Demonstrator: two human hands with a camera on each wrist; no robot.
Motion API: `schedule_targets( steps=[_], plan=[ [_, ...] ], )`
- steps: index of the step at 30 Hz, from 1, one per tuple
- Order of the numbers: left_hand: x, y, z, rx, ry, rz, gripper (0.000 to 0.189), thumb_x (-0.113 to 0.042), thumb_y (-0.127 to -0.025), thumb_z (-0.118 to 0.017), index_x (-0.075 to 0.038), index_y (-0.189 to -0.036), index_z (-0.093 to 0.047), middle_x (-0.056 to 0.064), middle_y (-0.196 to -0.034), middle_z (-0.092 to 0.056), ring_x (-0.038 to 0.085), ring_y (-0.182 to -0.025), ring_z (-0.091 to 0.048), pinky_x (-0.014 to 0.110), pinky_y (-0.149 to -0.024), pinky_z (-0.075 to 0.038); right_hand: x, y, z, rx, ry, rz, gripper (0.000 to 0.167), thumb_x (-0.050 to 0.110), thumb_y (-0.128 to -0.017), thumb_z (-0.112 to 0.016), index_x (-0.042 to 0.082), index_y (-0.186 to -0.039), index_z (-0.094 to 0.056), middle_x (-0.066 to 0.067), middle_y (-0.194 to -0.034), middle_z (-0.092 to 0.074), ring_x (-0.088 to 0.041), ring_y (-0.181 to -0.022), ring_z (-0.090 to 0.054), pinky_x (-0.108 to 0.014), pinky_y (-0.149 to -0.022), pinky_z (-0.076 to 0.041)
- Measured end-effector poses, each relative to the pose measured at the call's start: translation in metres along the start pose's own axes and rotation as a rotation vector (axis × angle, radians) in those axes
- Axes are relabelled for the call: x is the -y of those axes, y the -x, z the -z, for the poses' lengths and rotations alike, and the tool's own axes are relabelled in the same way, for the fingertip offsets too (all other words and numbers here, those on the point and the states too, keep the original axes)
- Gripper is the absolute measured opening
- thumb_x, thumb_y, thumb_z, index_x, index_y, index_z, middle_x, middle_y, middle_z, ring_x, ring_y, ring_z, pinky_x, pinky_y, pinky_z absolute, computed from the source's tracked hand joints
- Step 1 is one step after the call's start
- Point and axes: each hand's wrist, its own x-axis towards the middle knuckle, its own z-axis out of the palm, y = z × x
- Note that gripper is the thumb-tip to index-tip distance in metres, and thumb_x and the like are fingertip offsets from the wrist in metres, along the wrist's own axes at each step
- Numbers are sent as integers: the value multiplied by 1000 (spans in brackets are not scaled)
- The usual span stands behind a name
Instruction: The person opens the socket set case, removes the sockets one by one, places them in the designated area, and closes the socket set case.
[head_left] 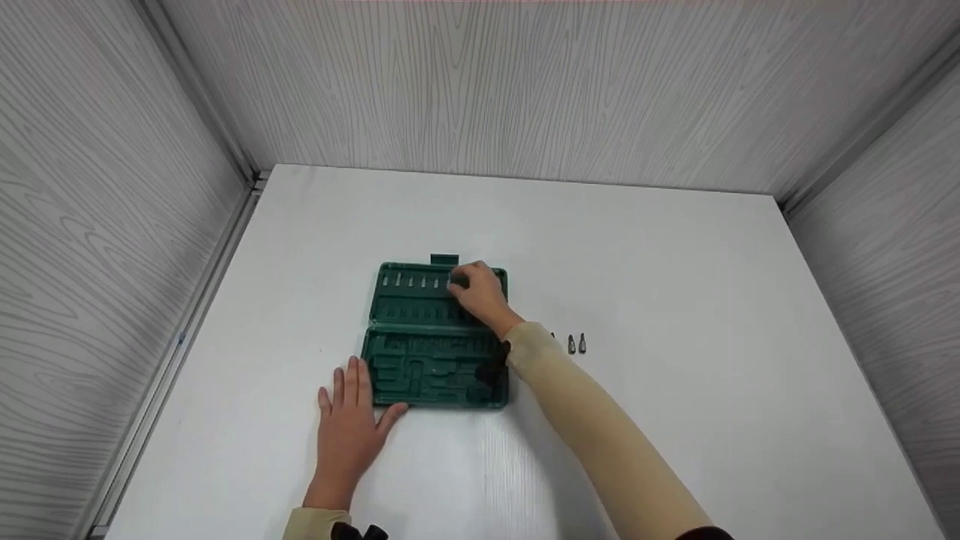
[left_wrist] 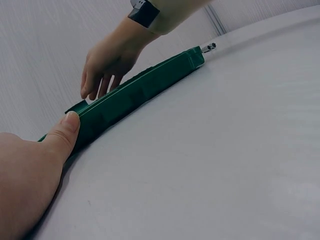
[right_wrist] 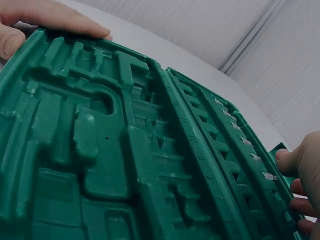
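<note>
A green plastic tool case [head_left: 435,330] lies unfolded on the table. Several silver screwdriver bits [head_left: 410,282] stand in a row in its far half; the moulded near half shows bare recesses. My left hand [head_left: 349,435] lies at the case's near left corner, fingers straight along the side and thumb [left_wrist: 67,125] against the front wall. Over the far half, my right hand [head_left: 480,292] has its thumb and fingertips bent down beside the last visible bit [right_wrist: 270,176]. I cannot tell whether a bit is between those fingertips.
On the white table [head_left: 675,300], two loose bits [head_left: 577,343] lie right of the case, and the tip of another shows beside the right sleeve [head_left: 600,420]. The case's latch [head_left: 444,259] sticks out at the far edge. Wood-grain panels [head_left: 480,90] enclose the back and sides.
</note>
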Motion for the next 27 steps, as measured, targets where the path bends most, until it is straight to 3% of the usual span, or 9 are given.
schedule_targets(
  steps=[5,10,18,27],
  plan=[
    [3,0,2,28,7,18,95,-66,-87,-41,1,-148,-14,18,-153,-13,39,-138,-12,59,-105,-9,8,-7,-10,-7,91,-91,34,28,-91,-60,8,-118,-63,-11,-122,-52,-27,-116,-46,-44,-100,-32],
    [3,0,1,31,3,20,95,-67,-87,-41,1,-147,-14,18,-153,-13,38,-138,-11,59,-105,-9,9,-9,-18,-27,128,-133,37,31,-90,-62,6,-116,-65,-13,-123,-51,-28,-116,-43,-43,-97,-31],
    [0,1,0,6,2,0,93,-63,-88,-45,3,-147,-16,19,-152,-16,39,-137,-15,60,-105,-10,8,-8,-21,-60,63,-186,32,28,-89,-63,6,-112,-65,-12,-121,-48,-28,-115,-39,-42,-96,-29],
    [2,2,2,26,-9,10,93,-64,-88,-43,1,-147,-14,18,-153,-13,38,-138,-13,59,-106,-10,8,-7,-24,-82,-3,-156,22,21,-92,-59,7,-108,-63,-11,-116,-49,-27,-110,-41,-43,-97,-27]
  ],
)
